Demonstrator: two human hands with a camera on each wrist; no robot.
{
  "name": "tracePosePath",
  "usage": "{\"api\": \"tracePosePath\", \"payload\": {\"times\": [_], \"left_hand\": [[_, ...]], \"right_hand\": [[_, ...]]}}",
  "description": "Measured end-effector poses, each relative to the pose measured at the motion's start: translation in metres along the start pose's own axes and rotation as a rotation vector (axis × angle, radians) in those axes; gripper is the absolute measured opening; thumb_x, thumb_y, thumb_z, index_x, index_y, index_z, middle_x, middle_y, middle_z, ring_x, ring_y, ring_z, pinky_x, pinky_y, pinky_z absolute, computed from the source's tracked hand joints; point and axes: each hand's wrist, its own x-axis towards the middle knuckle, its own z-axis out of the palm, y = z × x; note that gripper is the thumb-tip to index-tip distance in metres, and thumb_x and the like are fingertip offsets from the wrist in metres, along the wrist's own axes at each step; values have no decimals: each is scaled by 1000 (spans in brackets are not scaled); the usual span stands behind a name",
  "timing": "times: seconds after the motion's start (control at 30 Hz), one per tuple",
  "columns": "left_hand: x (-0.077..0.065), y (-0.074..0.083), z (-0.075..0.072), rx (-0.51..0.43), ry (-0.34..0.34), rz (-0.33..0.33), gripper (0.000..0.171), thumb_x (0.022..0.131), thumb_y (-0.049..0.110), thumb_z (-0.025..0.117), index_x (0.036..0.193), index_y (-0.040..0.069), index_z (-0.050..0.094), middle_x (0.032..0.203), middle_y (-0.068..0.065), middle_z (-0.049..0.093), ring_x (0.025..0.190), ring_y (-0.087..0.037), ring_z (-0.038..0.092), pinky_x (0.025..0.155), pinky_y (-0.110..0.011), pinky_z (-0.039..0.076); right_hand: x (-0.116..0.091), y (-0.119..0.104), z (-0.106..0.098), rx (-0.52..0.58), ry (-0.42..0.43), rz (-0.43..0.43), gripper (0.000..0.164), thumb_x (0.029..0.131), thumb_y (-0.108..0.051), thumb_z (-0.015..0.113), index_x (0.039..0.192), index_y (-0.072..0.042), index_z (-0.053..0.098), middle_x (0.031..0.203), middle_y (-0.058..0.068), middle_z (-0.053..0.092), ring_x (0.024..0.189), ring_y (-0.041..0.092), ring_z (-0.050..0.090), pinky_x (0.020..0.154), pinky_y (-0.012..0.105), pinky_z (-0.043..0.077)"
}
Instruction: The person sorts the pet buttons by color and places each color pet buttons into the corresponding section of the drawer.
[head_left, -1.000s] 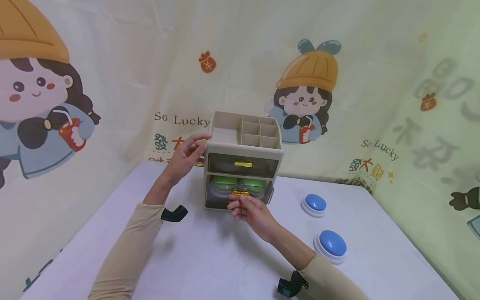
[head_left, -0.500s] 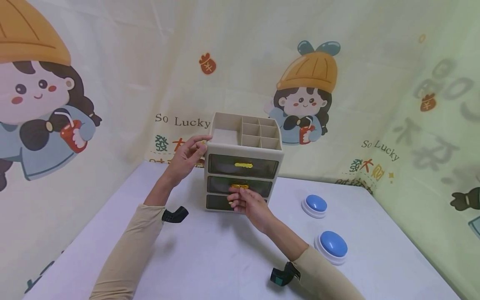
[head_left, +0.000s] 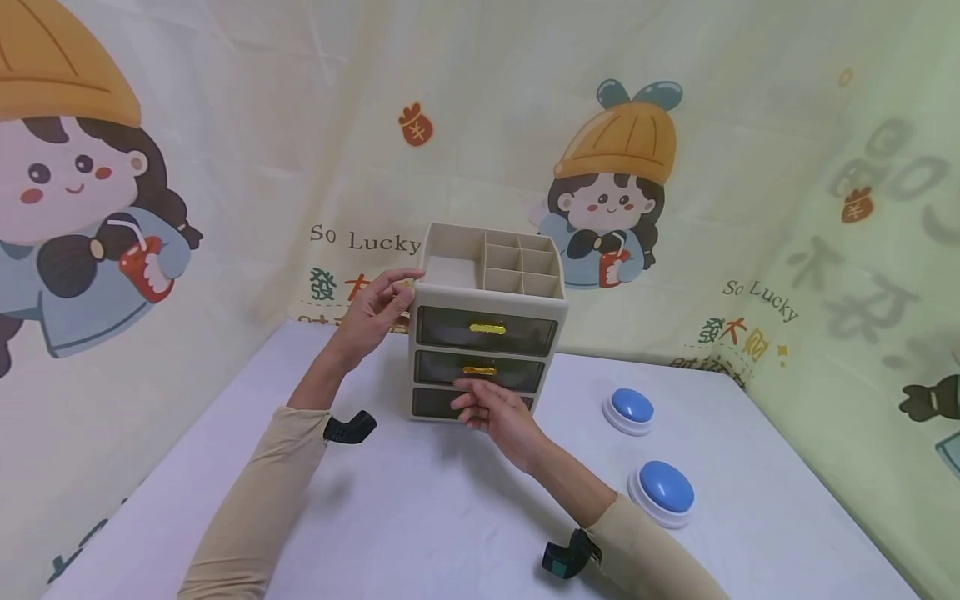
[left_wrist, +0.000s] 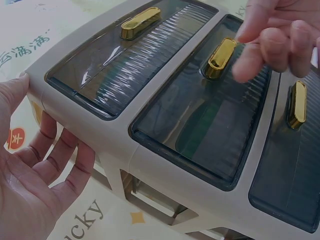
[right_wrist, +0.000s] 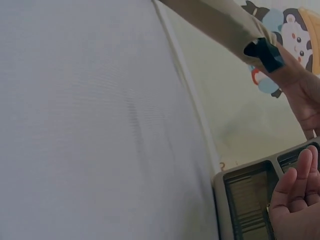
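A beige drawer organizer with three dark see-through drawers stands on the white table. My left hand holds its upper left edge, thumb at the front corner and bent fingers against the side. All the drawers are in. My right hand hovers before the lower drawers, fingers loosely bent and holding nothing, just below the gold handle of the middle drawer. It partly covers the bottom drawer. In the left wrist view, something green shows dimly through the middle drawer front.
The organizer's top has open compartments. Two blue push buttons on white bases stand on the table to the right. A printed cartoon curtain hangs behind. Dark camera mounts jut from both sleeves.
The middle drawer, pulled out with green round things showing in it, has slid in. My right hand has let go of its handle and dropped slightly. My left hand stays put.
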Motion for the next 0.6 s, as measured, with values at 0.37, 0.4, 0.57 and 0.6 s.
{"api": "tracePosePath", "payload": {"times": [0.37,0.4,0.57,0.6], "left_hand": [[0,-1,-1,-8,-2,-6,38,107,19,56,144,15,55,104,-6,59,105,-21,63,84,-28,57],[0,-1,-1,-10,-2,-5,38,107,19,56,144,16,55,104,-6,59,105,-21,63,84,-29,57],[0,0,0,-16,-3,-3,37,107,19,56,144,16,55,103,-6,60,103,-20,64,83,-30,57],[0,0,0,-18,-3,-3,37,107,19,56,144,16,55,103,-5,60,102,-20,64,83,-30,57]], "right_hand": [[-11,14,0,-29,1,78,50,111,-30,45,146,6,48,104,-5,71,90,12,61,86,29,50],[-12,15,-1,-29,4,83,50,111,-30,44,146,6,48,104,-5,70,90,12,61,86,28,50],[-14,19,-3,5,8,107,47,112,-25,42,145,7,48,102,-4,70,88,11,61,83,26,51],[-14,19,-4,16,6,112,47,112,-25,43,145,7,48,102,-4,70,87,10,61,82,26,51]]}}
